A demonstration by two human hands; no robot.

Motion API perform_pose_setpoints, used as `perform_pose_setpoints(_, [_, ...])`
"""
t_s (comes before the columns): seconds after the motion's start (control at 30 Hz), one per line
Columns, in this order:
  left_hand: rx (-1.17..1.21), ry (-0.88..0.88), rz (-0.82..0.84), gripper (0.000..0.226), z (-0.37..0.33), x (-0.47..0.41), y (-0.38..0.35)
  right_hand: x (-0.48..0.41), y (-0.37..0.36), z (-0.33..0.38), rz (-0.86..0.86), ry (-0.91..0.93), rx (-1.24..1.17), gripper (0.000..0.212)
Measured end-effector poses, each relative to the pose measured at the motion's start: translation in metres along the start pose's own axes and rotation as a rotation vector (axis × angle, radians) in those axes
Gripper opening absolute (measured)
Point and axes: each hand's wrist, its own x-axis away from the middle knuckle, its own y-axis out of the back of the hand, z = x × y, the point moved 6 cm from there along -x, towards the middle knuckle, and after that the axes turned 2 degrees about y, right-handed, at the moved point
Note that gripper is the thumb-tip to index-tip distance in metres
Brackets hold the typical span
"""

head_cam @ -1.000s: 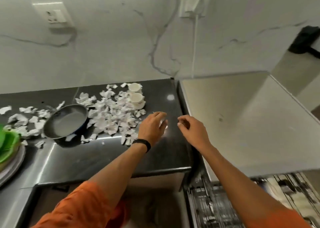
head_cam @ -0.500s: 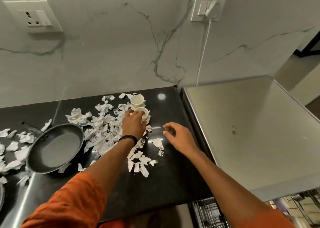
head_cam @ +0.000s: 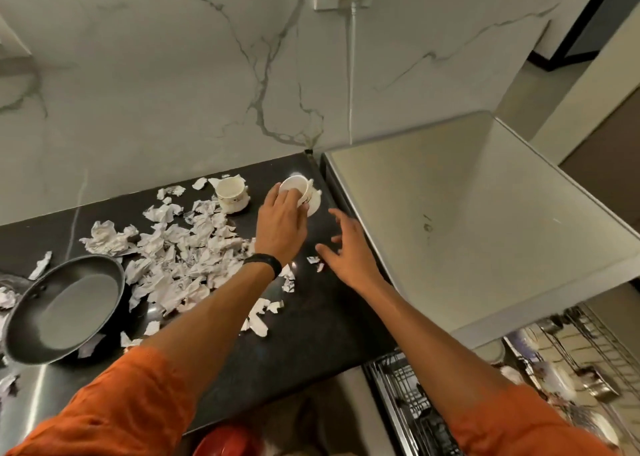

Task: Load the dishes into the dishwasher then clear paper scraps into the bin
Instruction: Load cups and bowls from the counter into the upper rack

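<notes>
On the black counter (head_cam: pixel 311 331), my left hand (head_cam: pixel 281 225) grips a small white cup (head_cam: pixel 297 188), tilted above its white saucer (head_cam: pixel 314 203) near the counter's right edge. A second white cup (head_cam: pixel 232 196) stands upright to the left of it. My right hand (head_cam: pixel 346 247) hovers just right of the left, fingers spread and holding nothing. Several torn paper scraps (head_cam: pixel 180 258) lie heaped across the counter's middle. A dark frying pan (head_cam: pixel 65 308) sits at the left. The dishwasher rack (head_cam: pixel 408 396) is pulled out at the lower right.
The dishwasher's pale flat top (head_cam: pixel 467 227) adjoins the counter on the right. A white cable (head_cam: pixel 351 74) hangs down the marble wall from a socket. A red object (head_cam: pixel 225 441) shows below the counter edge. More racked dishes (head_cam: pixel 568 379) lie at far right.
My left hand closed on the nearer cup and carried it right, tilting it over the saucer. My right hand drifted right toward the counter's edge. The camera moved closer.
</notes>
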Motion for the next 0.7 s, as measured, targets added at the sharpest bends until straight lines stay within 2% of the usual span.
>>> perform_pose_setpoints(0.07, [0.127,-0.006,0.037,0.016,-0.039,0.005,-0.011,0.012,0.025,-0.010,-0.077,-0.033,-0.044,0.087])
perform_pose_setpoints(0.17, [0.227,-0.017,0.143,0.023,-0.098,0.022,-0.035,0.037,0.068,-0.036,-0.175,-0.072,-0.095,0.093])
perform_pose_setpoints(0.23, [0.259,-0.038,0.238,0.019,-0.140,0.038,-0.055,0.064,0.103,-0.056,-0.240,-0.084,-0.117,0.090])
perform_pose_setpoints(0.4, [0.427,-0.045,0.434,0.020,-0.241,0.090,-0.103,0.148,0.185,-0.112,-0.356,-0.145,-0.129,0.067])
perform_pose_setpoints(0.57, [0.540,-0.086,0.593,0.019,-0.325,0.149,-0.158,0.242,0.254,-0.166,-0.426,-0.239,-0.129,0.066])
perform_pose_setpoints(0.7, [0.721,0.044,0.770,0.016,-0.369,0.194,-0.203,0.301,0.290,-0.201,-0.447,-0.346,-0.177,0.067])
